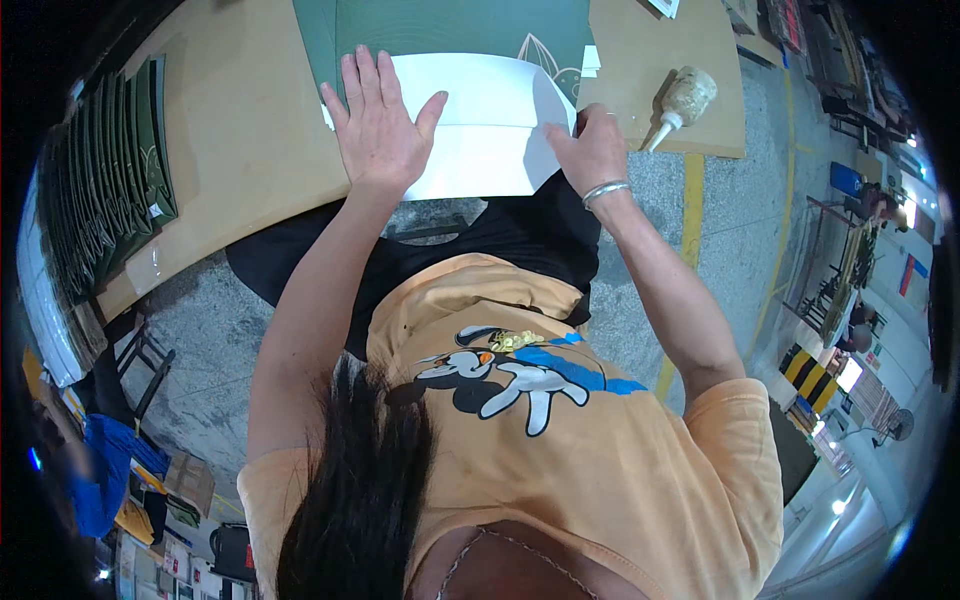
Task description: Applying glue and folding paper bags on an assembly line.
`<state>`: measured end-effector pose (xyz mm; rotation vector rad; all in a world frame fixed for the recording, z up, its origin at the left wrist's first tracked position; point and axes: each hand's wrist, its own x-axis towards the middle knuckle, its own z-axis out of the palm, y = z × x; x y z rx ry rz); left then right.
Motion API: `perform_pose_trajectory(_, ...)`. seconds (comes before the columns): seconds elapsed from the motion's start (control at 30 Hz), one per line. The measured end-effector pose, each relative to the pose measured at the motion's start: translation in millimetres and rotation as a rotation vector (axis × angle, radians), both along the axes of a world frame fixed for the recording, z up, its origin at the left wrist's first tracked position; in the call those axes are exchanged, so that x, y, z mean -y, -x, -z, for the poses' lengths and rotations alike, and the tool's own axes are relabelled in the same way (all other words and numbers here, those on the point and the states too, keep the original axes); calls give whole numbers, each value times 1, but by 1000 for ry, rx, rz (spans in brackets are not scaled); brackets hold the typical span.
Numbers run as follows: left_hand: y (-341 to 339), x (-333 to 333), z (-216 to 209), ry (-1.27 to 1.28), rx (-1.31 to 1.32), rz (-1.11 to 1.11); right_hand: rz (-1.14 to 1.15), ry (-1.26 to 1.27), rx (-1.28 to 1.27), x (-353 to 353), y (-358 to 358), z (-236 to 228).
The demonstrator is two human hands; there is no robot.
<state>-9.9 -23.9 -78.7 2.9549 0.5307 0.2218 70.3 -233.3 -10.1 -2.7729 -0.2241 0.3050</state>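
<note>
A large green paper sheet point(450, 28) with gold line drawing lies on the table's near edge. Its near part shows a white paper flap point(475, 158) with a crease running across it. My left hand point(385, 130) rests flat on the flap's left side, fingers spread and pointing away from me. At the right edge, my right hand point(592, 150), with a bracelet at the wrist, pinches the white flap between thumb and curled fingers. The fingertips under the edge are partly hidden.
A glue bottle point(690, 97) with a pointed nozzle lies tipped on the brown tabletop point(640, 50) at right. Several folded green paper bags point(125, 165) stand in a row at far left. Another person in blue point(105, 470) shows at lower left.
</note>
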Motion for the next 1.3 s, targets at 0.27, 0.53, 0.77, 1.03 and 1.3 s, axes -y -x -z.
perform_pose_trajectory(0.27,-1,-3,1,66,97,13,84,180,-179,-8,-15,-3)
perform_pose_trajectory(0.53,0,-3,0,69,133,20,226,116,-480,1,-26,-3)
perform_pose_trajectory(0.77,-1,-4,-18,258,120,-16,17,32,-159,-3,-7,-17)
perform_pose_trajectory(1.03,-2,-3,-16,249,104,-20,87,90,173,4,23,19)
perform_pose_trajectory(1.3,-3,-2,-12,255,115,-22,248,316,-144,-22,-21,-2)
